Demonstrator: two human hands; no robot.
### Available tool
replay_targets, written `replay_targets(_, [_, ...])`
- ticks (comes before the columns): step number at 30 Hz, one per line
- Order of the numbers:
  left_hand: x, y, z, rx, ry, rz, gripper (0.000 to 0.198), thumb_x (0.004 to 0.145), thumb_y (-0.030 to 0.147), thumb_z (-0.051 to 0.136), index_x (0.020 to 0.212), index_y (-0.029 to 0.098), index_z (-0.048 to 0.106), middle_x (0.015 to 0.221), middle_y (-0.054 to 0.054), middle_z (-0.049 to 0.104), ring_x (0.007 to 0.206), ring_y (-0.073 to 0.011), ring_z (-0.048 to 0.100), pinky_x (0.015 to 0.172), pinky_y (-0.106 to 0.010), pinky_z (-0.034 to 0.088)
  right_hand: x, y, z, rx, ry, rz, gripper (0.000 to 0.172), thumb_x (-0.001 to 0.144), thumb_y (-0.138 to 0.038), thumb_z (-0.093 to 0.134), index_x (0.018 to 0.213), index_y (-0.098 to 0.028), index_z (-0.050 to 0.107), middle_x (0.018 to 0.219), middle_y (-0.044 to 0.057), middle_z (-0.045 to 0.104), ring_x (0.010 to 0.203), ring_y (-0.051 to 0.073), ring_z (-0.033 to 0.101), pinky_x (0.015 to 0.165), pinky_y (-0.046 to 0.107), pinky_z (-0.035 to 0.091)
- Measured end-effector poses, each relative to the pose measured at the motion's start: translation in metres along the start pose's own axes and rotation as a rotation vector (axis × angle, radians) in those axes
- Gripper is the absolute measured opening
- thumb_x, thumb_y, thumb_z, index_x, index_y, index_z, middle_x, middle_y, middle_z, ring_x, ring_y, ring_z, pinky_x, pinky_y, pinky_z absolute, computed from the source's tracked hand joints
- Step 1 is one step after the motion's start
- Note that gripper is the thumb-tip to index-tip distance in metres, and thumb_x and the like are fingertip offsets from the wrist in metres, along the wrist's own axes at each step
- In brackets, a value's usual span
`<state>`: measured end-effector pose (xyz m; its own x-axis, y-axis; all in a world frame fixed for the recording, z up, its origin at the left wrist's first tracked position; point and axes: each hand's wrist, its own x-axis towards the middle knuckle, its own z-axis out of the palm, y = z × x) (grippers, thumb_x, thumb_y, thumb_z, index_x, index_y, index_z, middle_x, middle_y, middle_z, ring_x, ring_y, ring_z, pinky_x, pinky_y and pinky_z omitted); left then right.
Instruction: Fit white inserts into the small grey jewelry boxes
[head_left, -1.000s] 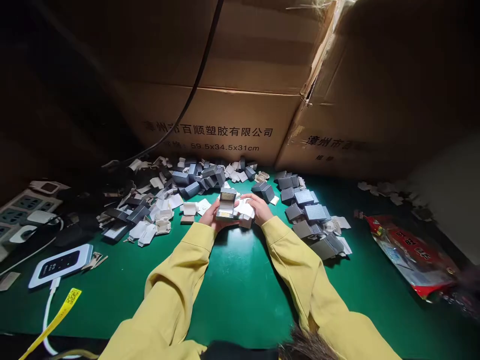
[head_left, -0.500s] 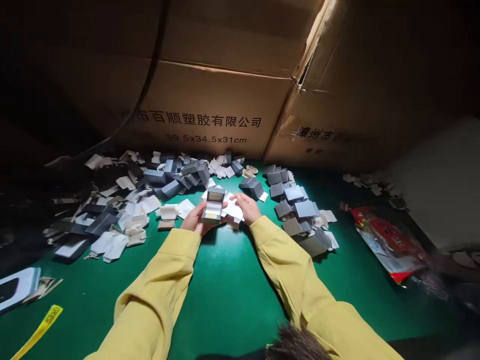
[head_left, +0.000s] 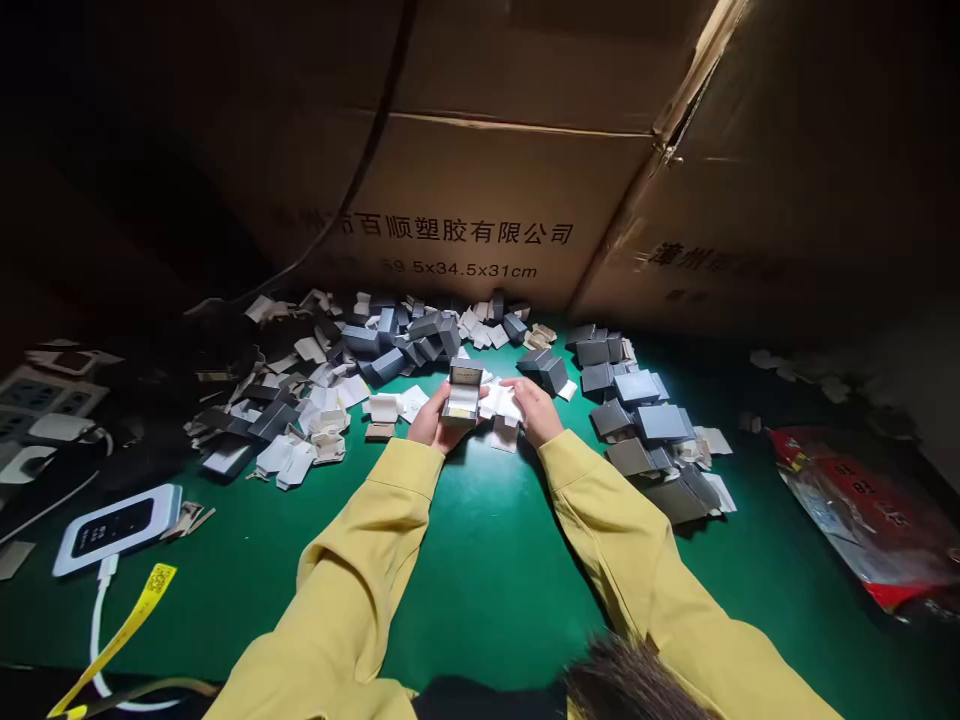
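My left hand (head_left: 433, 425) is closed around a small grey hinged box (head_left: 462, 393), which stands open with a pale lining inside. My right hand (head_left: 534, 408) rests just to the right of it, fingers curled over a few white paper inserts (head_left: 501, 403) on the green table (head_left: 480, 560). Both arms wear yellow sleeves. A heap of grey boxes and white card pieces (head_left: 390, 345) lies just beyond my hands.
Closed grey boxes (head_left: 645, 425) are stacked to the right. More dark boxes and white inserts (head_left: 285, 430) lie to the left. Large cardboard cartons (head_left: 465, 200) wall the back. A white device with cable (head_left: 112, 525) and a yellow tag (head_left: 127, 625) sit at left, a red packet (head_left: 870, 510) at right.
The camera swung left again, so the white device and power strip are back in view. My hands stay together; the open box is still in my left hand.
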<state>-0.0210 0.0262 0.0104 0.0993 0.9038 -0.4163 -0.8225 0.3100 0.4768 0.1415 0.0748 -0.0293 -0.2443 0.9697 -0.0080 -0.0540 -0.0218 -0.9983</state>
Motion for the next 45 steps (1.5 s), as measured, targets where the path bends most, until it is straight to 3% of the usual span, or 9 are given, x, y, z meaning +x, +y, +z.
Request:
replay_targets(2, [-0.001,0.003,0.000,-0.025,0.020,0.046,0.041,0.096,0.034,0.034,0.113,0.009,0.061,0.085,-0.013,0.073,0.073,-0.0230,0.069,0.080,-0.042,0.056,-0.003,-0.001,0.002,-0.078,0.041,-0.112,0.046,0.078,-0.060,0.051,0.100,-0.021,0.059,0.085,0.004,0.060,0.068,0.015,0.056,0.056,0.027,0.048])
replay_targets(5, [-0.004,0.007,-0.003,-0.069,0.016,0.120,0.041,0.096,0.037,0.034,0.109,0.011,0.062,0.083,-0.011,0.073,0.066,-0.0203,0.068,0.080,-0.044,0.056,-0.009,-0.005,0.003,-0.247,0.065,-0.297,0.040,0.080,-0.051,0.055,0.105,-0.020,0.059,0.111,0.010,0.059,0.094,0.020,0.058,0.072,0.032,0.053])
replay_targets(12, [-0.006,0.008,-0.003,-0.121,0.048,0.167,0.040,0.095,0.036,0.033,0.111,0.012,0.060,0.079,-0.010,0.072,0.076,-0.0220,0.070,0.077,-0.043,0.057,-0.015,-0.005,0.007,-0.566,-0.023,-0.519,0.037,0.078,-0.040,0.062,0.109,-0.019,0.060,0.113,0.012,0.062,0.106,0.025,0.054,0.069,0.034,0.055])
replay_targets(20, [-0.003,0.004,-0.008,-0.090,0.049,0.151,0.039,0.094,0.036,0.036,0.107,0.009,0.061,0.077,-0.011,0.072,0.073,-0.0212,0.070,0.076,-0.039,0.058,-0.014,0.000,0.007,-0.601,-0.072,-0.536,0.040,0.074,-0.033,0.066,0.111,-0.019,0.059,0.107,0.012,0.063,0.102,0.025,0.057,0.072,0.036,0.056])
replay_targets(29, [-0.001,0.002,-0.010,-0.070,0.019,0.157,0.038,0.095,0.038,0.035,0.095,0.012,0.064,0.079,-0.009,0.072,0.080,-0.0218,0.069,0.079,-0.038,0.056,-0.014,0.001,0.007,-0.525,-0.067,-0.415,0.044,0.073,-0.033,0.065,0.115,-0.021,0.057,0.110,0.009,0.063,0.097,0.021,0.062,0.075,0.035,0.057])
replay_targets(34, [0.000,-0.001,-0.008,0.013,0.003,0.150,0.036,0.094,0.034,0.038,0.100,0.010,0.064,0.077,-0.011,0.072,0.080,-0.0233,0.069,0.078,-0.038,0.056,-0.013,-0.001,0.007,-0.595,-0.029,-0.514,0.037,0.073,-0.029,0.060,0.109,-0.019,0.060,0.104,0.010,0.065,0.096,0.022,0.060,0.075,0.036,0.055])
replay_targets(39, [-0.002,-0.002,-0.006,0.077,-0.032,0.124,0.040,0.096,0.033,0.033,0.105,0.008,0.063,0.079,-0.011,0.072,0.090,-0.0263,0.069,0.081,-0.038,0.055,-0.012,-0.004,0.004,-0.685,-0.011,-0.583,0.033,0.073,-0.029,0.064,0.105,-0.022,0.064,0.103,0.009,0.068,0.099,0.026,0.056,0.091,0.048,0.047])
replay_targets(45, [-0.007,-0.002,-0.002,0.061,-0.017,0.084,0.041,0.095,0.036,0.033,0.114,0.012,0.060,0.083,-0.011,0.072,0.088,-0.0259,0.069,0.082,-0.041,0.055,-0.013,-0.004,0.005,-0.609,-0.093,-0.532,0.038,0.075,-0.029,0.059,0.111,-0.020,0.063,0.109,0.010,0.067,0.089,0.022,0.062,0.079,0.038,0.054])
